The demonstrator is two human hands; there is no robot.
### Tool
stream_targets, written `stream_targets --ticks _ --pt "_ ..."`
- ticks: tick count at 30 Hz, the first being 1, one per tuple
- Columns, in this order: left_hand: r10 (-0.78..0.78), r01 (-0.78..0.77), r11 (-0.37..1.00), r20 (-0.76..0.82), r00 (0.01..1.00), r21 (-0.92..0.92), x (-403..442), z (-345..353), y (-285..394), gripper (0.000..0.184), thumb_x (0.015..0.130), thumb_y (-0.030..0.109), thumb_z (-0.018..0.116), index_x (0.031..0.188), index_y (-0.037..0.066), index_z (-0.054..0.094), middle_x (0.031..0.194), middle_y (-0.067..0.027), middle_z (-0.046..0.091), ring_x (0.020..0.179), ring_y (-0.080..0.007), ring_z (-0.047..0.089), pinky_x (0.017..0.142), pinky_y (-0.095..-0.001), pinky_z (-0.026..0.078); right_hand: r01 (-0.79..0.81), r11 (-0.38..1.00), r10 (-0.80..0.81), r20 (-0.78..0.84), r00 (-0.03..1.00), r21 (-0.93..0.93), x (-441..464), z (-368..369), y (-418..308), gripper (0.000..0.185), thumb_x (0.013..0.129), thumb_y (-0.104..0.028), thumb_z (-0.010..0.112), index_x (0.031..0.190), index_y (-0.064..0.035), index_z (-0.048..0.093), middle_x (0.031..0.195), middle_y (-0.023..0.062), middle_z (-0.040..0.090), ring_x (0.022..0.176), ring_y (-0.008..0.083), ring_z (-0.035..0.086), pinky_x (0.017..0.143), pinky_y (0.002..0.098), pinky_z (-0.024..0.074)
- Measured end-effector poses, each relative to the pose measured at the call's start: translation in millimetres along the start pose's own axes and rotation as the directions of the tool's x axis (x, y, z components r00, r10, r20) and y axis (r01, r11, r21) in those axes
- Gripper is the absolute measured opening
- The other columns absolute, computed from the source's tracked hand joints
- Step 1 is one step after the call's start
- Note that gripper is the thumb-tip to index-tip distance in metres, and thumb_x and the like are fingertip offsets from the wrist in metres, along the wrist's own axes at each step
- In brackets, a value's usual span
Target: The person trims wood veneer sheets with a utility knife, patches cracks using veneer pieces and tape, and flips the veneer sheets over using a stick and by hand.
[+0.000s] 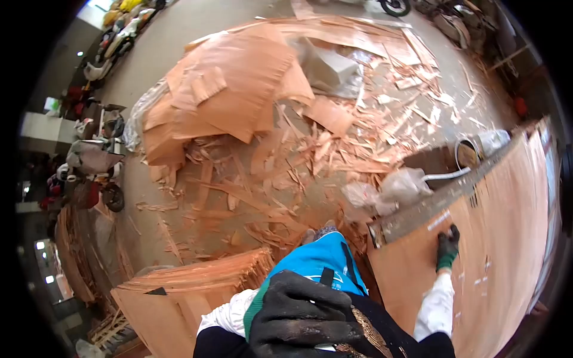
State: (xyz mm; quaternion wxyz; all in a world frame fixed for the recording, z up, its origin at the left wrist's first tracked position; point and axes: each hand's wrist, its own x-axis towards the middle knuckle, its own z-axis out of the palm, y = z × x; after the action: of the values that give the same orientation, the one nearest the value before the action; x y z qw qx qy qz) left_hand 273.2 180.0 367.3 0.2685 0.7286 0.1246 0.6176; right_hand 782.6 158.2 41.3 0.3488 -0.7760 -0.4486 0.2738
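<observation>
Littered floor, blue apron (lettering unreadable), left hand curled, grip unclear, right hand half-spread on veneer.

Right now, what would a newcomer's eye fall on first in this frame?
The heap of reddish wood sheets, left of centre in the upper half, with loose scraps strewn beside it. Then the dark-gloved left hand, looming large at bottom centre, and the gloved right hand on the broad wood sheet at right.

Left hand: black glove — green cuff. Right hand: black and green, white sleeve behind, pinkish-tan wood sheet beneath. Beyond the left hand: bright blue apron, white print.
</observation>
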Motion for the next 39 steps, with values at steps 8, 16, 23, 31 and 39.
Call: stream_targets --ticks 8,16,23,31,39 --pt "-0.012 0.015 0.997 -0.032 0.999 0.071 62 -51 -80 0.020 0.090 0.022 0.058 0.103 0.007 0.062 0.093 -0.0147 0.067 0.077 -0.0261 0.064 0.074 -0.0387 0.055 -0.236 0.965 0.240 -0.029 0.970 0.113 -7 0 -33 0.052 0.080 0.004 0.057 0.131 -0.0033 0.046 0.127 0.0099 0.051 0.114 0.0200 0.049 0.090 0.0277 0.0448" --pt "-0.501 0.530 0.841 -0.532 0.683 -0.113 22 -153 -207 0.033 0.096 0.019 0.049 0.125 0.003 0.048 0.106 -0.0134 0.064 0.082 -0.0212 0.064 0.077 -0.0340 0.053 -0.282 0.959 0.283 -0.065 0.957 0.037 -4 -5 -12 0.062 0.082 0.010 0.049 0.138 -0.0136 0.038 0.130 0.0068 0.046 0.091 0.0138 0.052 0.070 0.0231 0.0470" --pt "-0.660 0.360 0.517 -0.629 -0.410 -0.777 -262 -454 -421 0.032 0.086 0.033 0.064 0.109 0.014 0.053 0.110 -0.0053 0.053 0.109 -0.0292 0.055 0.088 -0.0505 0.047 -0.311 0.947 0.312 0.001 0.950 -0.080 -30 -3 -61 0.063 0.078 0.011 0.050 0.138 -0.0011 0.036 0.129 0.0150 0.052 0.111 0.0261 0.055 0.093 0.0321 0.0443" --pt "-0.710 -0.108 0.548 -0.393 -0.585 -0.829 -360 -637 -546 0.052 0.080 0.036 0.073 0.116 0.008 0.049 0.118 -0.0125 0.052 0.101 -0.0313 0.059 0.088 -0.0493 0.050 -0.775 0.571 0.779 -0.118 0.615 -0.271 -115 111 -252 0.058 0.077 0.004 0.053 0.131 -0.0132 0.044 0.067 0.0010 0.045 0.043 0.0112 0.037 0.037 0.0269 0.0367" --pt "-0.378 0.225 0.680 -0.597 -0.708 -0.698 -348 -645 -566 0.012 0.083 0.017 0.070 0.092 0.016 0.061 0.078 -0.0022 0.063 0.061 -0.0161 0.059 0.051 -0.0272 0.055 -0.562 0.796 0.588 0.070 0.806 -0.226 -68 203 -287 0.050 0.081 -0.001 0.056 0.130 -0.0044 0.048 0.089 0.0062 0.056 0.051 0.0137 0.049 0.044 0.0258 0.0434"
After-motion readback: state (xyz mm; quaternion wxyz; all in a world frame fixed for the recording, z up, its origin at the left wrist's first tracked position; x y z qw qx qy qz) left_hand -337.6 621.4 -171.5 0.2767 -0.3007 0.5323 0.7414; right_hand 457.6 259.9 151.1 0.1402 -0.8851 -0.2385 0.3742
